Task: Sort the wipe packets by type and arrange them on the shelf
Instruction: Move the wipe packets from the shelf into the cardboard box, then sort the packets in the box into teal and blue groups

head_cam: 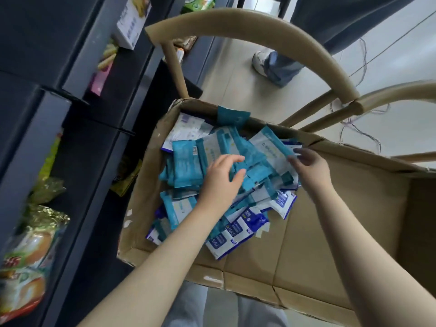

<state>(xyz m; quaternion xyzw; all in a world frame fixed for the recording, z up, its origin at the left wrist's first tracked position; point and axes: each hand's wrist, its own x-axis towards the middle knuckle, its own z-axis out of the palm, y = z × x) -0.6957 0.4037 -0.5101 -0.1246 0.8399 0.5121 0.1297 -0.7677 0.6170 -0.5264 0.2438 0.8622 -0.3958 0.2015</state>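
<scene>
I'm looking down into the cardboard box [330, 232], which sits on the seat of a tan chair [259, 27]. The wipe packets [188, 159] lie in a loose heap against the box's left wall and far left corner. The right side of the box floor is bare cardboard. Teal packets [184, 166] crowd the far part of the heap. Blue-and-white packets [236, 234] marked 75% lie on the side of the heap toward the box's near edge.

The left hand [221, 178] is down on top of the teal ones, fingers bent and thumb spread. I can't tell whether it grips a packet or only rests there. The right hand [309, 164] is at the right edge of the heap, its thumb and fingertips pinching the edge of a white-and-teal packet [271, 147] that tilts up toward the far wall.

The dark shelf [35, 128] runs just beside the box's left wall. Snack bags [28, 244] fill its near compartments, and a white carton [132, 22] sits farther along. Beyond the chair, another person's white shoe [258, 61] stands on the pale floor.
</scene>
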